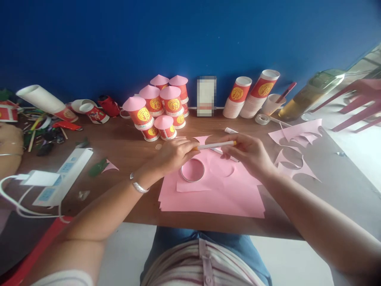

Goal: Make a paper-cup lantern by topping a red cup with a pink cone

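In front of me, a slim white marker with yellow ends (216, 145) is held level above the pink paper. My left hand (177, 153) pinches its left end. Closed on its right end are the fingers of my right hand (248, 151). Beneath lies a stack of pink paper sheets (208, 206), with a smaller pink piece on top. A thin round ring (193, 181) rests on that piece, below my left hand. Right of it, a curved line marks the paper. Under the marker, near my right fingers, is another white stick-like item (216, 150), partly hidden.
Red paper cups with pink cone tops (149, 99) stand stacked behind. Cup stacks (238, 93) and a large bottle (312, 93) line the wall. Pink offcuts (297, 167) lie right, a power strip (68, 171) left. Another person's arm (10, 149) shows at the left edge.
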Tool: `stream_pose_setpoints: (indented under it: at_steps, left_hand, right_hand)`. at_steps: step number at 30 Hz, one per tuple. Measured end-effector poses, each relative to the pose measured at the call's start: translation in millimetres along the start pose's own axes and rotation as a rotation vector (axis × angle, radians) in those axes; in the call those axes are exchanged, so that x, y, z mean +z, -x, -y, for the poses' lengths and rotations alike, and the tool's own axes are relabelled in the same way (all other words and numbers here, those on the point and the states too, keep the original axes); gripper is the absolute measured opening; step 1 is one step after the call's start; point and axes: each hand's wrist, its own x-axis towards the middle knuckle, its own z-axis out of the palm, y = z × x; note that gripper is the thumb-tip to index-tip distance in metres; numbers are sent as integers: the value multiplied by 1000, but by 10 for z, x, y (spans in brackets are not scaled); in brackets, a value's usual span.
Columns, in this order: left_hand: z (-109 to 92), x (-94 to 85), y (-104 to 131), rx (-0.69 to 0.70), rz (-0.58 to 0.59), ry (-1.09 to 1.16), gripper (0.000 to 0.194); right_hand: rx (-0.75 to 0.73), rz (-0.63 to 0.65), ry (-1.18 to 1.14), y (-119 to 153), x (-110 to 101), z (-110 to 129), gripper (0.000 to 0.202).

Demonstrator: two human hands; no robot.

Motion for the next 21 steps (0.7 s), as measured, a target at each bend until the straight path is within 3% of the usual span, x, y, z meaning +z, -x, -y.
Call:
stream_pose_setpoints:
  at_steps: [3, 8, 10, 14, 16, 18, 21]
  left_hand:
    - [-30, -71, 100, -17, 16, 78, 30]
    - [267, -168, 412, -107, 22, -22, 31]
    - [387, -120, 457, -151, 32, -24, 29]
    - [423, 120, 258, -149, 106, -82, 28]
    - [381, 235, 96, -164, 219, -138, 29]
    - [354, 313, -32, -134, 322, -151, 28]
    - [378, 368, -121, -123, 362, -110, 28]
  right_hand:
    - [51, 34, -259, -6, 134, -21, 49]
    - [65, -227, -290, -51, 23, -152, 40]
    - [92, -242, -308, -70, -32, -219, 39]
    - [175, -155, -336, -71, 26, -309, 45]
    - [187, -131, -343, -58, 80, -334, 48]
    - [176, -118, -340, -45, 102, -360, 47]
    - [175, -103, -342, -29, 77, -399, 45]
